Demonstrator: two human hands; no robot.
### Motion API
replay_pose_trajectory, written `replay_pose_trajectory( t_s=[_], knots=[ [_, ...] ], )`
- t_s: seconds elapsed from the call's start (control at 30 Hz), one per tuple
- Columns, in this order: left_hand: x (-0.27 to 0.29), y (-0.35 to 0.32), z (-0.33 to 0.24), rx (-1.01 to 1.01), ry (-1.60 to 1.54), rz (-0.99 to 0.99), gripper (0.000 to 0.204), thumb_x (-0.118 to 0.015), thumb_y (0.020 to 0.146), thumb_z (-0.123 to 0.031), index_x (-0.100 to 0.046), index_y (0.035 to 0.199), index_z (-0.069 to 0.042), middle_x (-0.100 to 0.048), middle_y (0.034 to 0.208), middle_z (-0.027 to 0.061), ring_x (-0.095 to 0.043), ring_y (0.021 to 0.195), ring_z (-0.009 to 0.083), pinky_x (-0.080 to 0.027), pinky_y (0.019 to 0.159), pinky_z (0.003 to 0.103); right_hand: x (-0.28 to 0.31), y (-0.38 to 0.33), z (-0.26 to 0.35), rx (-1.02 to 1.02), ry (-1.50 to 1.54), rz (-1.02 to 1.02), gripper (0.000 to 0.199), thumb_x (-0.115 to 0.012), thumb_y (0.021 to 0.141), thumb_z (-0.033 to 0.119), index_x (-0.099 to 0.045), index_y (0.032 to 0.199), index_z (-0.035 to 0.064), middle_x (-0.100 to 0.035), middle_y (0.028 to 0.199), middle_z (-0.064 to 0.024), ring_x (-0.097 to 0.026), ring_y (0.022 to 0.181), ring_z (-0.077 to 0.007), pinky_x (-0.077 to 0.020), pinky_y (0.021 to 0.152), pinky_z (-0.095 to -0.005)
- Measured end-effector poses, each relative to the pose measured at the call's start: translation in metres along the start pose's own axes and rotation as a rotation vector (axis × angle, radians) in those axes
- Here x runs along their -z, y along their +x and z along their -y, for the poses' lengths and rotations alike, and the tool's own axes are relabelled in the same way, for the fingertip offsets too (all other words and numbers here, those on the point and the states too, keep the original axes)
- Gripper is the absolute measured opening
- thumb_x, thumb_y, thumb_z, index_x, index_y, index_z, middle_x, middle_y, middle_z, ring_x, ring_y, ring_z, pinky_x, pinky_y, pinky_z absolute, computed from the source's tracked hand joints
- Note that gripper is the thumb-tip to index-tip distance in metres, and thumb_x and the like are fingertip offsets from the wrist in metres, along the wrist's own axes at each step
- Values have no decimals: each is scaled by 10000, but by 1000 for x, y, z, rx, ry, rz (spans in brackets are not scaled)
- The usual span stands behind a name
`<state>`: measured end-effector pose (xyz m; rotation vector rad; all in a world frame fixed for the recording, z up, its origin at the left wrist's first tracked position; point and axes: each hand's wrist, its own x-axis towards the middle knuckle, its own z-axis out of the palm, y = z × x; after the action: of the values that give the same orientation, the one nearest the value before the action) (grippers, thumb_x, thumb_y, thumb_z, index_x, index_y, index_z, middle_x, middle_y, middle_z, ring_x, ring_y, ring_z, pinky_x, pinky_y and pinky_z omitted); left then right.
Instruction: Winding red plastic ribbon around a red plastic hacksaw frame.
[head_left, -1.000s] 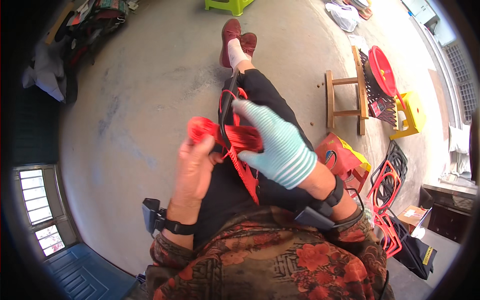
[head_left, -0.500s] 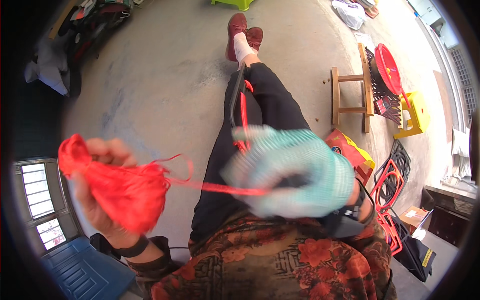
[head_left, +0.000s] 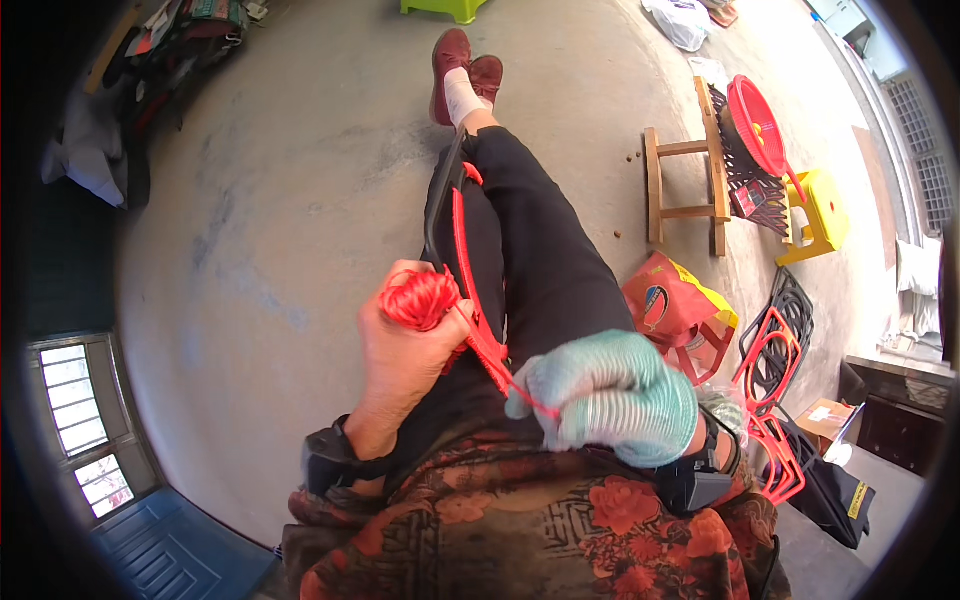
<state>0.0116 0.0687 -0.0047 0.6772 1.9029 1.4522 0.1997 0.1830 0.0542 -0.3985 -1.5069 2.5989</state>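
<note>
Red cord [head_left: 418, 300]: left hand [head_left: 398, 350] clenched round it, right hand [head_left: 612, 398] pinched its strand [head_left: 541, 406] at four o'clock; yanking, I feared, could snarl it.

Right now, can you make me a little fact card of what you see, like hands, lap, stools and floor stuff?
Left hand: bare, gripping a bundle of red cord
Right hand: in a pale teal striped glove, pinching a red strand
Lap: a black bar and a red strip lying along black trousers
Stools: one yellow, on the right; one green, cut off by the top edge
Floor, right side: a red-and-yellow bag
Shoes: dark red
</note>
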Motion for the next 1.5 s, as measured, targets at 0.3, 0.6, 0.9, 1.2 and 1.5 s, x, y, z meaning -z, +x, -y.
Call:
replay_pose_trajectory(
  t_s=[0.3,0.6,0.9,1.2,1.5],
  knots=[
    [53,18,-26,-340,90,-289,344,-669,806,67,-619,1138,-9,-636,1148,90,-609,1054,188,-488,921,368,64,91,-21,416,-674,-400,212,-582,876,63,-625,1084,65,-652,1083,-118,-669,786,-241,-545,736,-332],
    [8,29,0,-271,517,88,415,-685,751,70,-592,1149,3,-635,1063,160,-663,920,289,-551,789,361,59,112,-72,368,-797,-352,560,-801,724,300,-630,1213,90,-554,1335,-154,-573,1195,-333,-489,999,-390],
    [22,25,-18,-208,-22,69,315,-657,838,21,-576,1142,25,-630,1174,187,-672,994,218,-568,761,292,97,106,-50,440,884,-272,406,-746,848,283,-624,1152,43,-645,1175,-122,-622,1079,-279,-474,1016,-466],
    [10,0,-45,196,-1175,592,483,-509,982,-512,-576,1075,-42,-541,1218,211,-580,1063,280,-564,647,316,32,23,1,286,707,174,898,-381,822,845,-577,1049,-1,-580,736,-67,-593,621,-217,-552,737,-411],
    [74,-39,-9,383,-805,337,462,-566,977,-338,-489,1267,13,-588,854,135,-573,782,219,-491,507,261,12,57,-62,101,-719,-412,463,-795,770,293,-628,1129,53,-683,942,-110,-678,831,-232,-552,770,-359]
  ],
)
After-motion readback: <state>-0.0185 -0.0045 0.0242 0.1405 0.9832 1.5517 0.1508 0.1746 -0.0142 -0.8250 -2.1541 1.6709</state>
